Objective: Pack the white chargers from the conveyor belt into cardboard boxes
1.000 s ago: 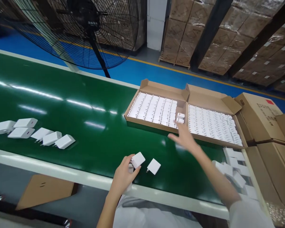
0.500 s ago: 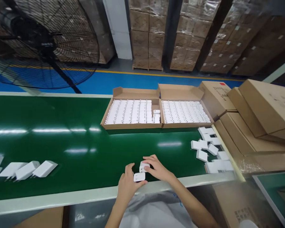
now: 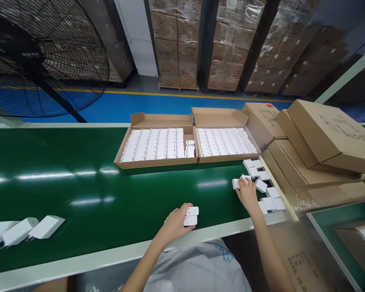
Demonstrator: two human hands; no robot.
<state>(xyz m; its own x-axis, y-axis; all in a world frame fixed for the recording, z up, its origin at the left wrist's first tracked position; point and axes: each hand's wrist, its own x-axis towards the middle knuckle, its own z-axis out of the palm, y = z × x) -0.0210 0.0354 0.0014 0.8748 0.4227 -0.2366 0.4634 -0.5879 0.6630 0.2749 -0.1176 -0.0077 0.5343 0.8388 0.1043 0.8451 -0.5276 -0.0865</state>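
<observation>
My left hand (image 3: 174, 224) is closed around two white plug chargers (image 3: 191, 220), one above the other, over the green belt (image 3: 158, 188) close to its front rail. Away to the right, my right hand (image 3: 248, 197) reaches into a loose group of white chargers (image 3: 261, 185). Its fingers are closed on a charger (image 3: 236, 184) at the left side of that group; the fingertips partly cover it. Several more chargers (image 3: 47, 227) lie in a row at the left of the belt, their metal pins showing.
Two open cartons hold rows of chargers: the left carton (image 3: 158, 164) has a gap at its right end, the right carton (image 3: 229, 157) looks full. Closed cardboard boxes (image 3: 328, 134) are stacked at the right. A large black fan (image 3: 45, 61) stands at far left.
My right hand has moved from beside my left hand to the chargers at the right. The left hand now holds two chargers together. The whole view has shifted slightly right.
</observation>
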